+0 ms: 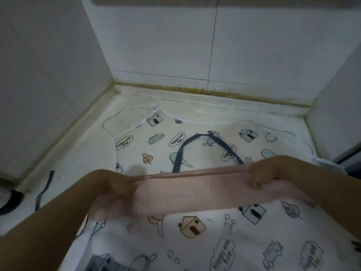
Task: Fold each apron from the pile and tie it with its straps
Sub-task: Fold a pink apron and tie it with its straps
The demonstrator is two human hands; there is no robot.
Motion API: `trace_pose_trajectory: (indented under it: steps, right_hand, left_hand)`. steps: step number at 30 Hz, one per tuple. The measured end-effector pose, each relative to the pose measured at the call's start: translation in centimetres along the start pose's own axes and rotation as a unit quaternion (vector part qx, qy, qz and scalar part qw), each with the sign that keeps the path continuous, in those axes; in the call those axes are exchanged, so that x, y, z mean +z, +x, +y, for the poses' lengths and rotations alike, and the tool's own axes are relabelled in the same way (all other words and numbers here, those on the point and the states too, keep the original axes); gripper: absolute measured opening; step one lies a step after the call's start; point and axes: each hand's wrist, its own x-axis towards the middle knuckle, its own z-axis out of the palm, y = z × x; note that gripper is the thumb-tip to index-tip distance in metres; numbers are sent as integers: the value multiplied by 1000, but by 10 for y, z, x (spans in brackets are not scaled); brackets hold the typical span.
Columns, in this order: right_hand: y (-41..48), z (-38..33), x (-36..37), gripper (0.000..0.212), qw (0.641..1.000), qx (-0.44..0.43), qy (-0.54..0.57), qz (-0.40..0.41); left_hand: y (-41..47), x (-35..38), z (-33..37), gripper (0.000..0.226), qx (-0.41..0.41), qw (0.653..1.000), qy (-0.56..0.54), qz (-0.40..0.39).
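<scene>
A white sheet-like apron printed with houses, cars and leaves lies spread flat over most of the pale stone counter, set in a corner of white wall tiles. It looks not yet folded, so I judge it is work left to do.

Just above it, a plain pink fabric apron is held stretched as a long, narrow folded band between both hands. The left hand grips one end with curled fingers, though blur hides the detail. The right hand pinches the top edge at the other end, fingers bent over it.

Its dark blue strap loop trails loose on the printed apron, so tying seems undone. Another dark blue strap lies at the left, near a round black object; either strap could snag.
</scene>
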Motion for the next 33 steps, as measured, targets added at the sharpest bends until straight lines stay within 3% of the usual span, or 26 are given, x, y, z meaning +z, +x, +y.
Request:
trace_pose_trajectory:
  steps: [3, 8, 11, 14, 17, 19, 20, 24, 27, 31, 33]
  right_hand:
    - [23, 4, -3, 52, 996, 27, -11, 79]
    - [37, 4, 1, 48, 989, 50, -34, 134]
    - [43, 7, -6, 45, 994, 44, -24, 102]
    - [47, 7, -13, 41, 996, 36, -34, 80]
    - [50, 7, -19, 27, 997, 35, -41, 55]
    - [51, 7, -22, 29, 998, 32, -38, 41]
    - [51, 9, -23, 37, 998, 31, -34, 41]
    - [36, 24, -27, 49, 996, 0, -37, 80]
    - [18, 49, -31, 43, 993, 16, -65, 93]
    - [17, 77, -36, 17, 994, 22, -72, 84]
    - [22, 89, -36, 20, 994, 13, -42, 103]
  left_hand:
    - [13, -4, -17, 35, -72, 985, 95, 122]
    - [25, -3, -35, 37, -133, 965, 116, 196]
    - [20, 4, -14, 38, -171, 917, 216, 289]
    - [20, 19, 47, 46, -84, 880, 223, 410]
    - [37, 48, 102, 44, 164, 818, 168, 524]
    - [53, 71, 126, 49, 270, 806, 204, 485]
    - [60, 82, 134, 50, 277, 823, 214, 448]
    - [84, 108, 139, 55, 208, 873, 160, 410]
    - [92, 110, 137, 58, 185, 878, 142, 419]
    - [97, 106, 133, 59, 173, 871, 143, 436]
    - [101, 103, 128, 60, 170, 870, 149, 439]
